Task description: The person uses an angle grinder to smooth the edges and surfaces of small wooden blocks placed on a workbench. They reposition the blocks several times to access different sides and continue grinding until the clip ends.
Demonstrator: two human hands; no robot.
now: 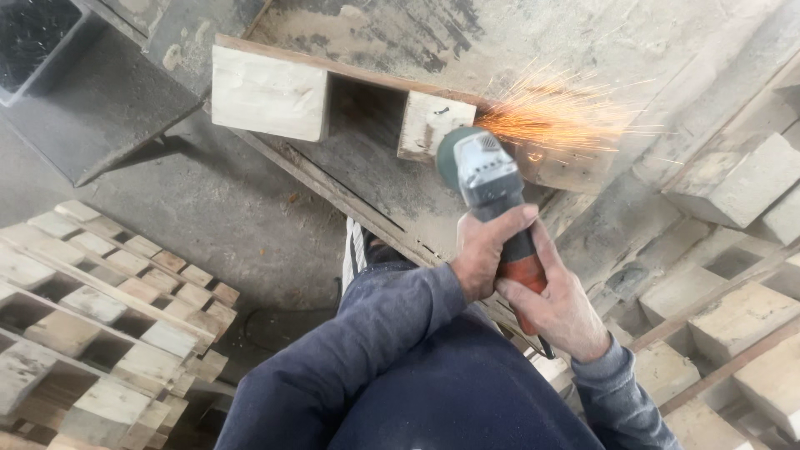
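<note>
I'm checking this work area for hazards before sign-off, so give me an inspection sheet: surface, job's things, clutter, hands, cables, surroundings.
Surface: dusty concrete floor, stained and gritty.
Job's things: angle grinder with grey head and orange-red grip, held at a wooden pallet standing on edge; sparks spray to the right from the contact point by a pallet block.
Clutter: stacked pallets lower left; more pallets on the right.
Hands: left hand and right hand both grip the grinder body, bare, no gloves.
Cables: a dark cord leaves the grinder's rear; its run is hidden.
Surroundings: dark metal box section upper left.
</note>
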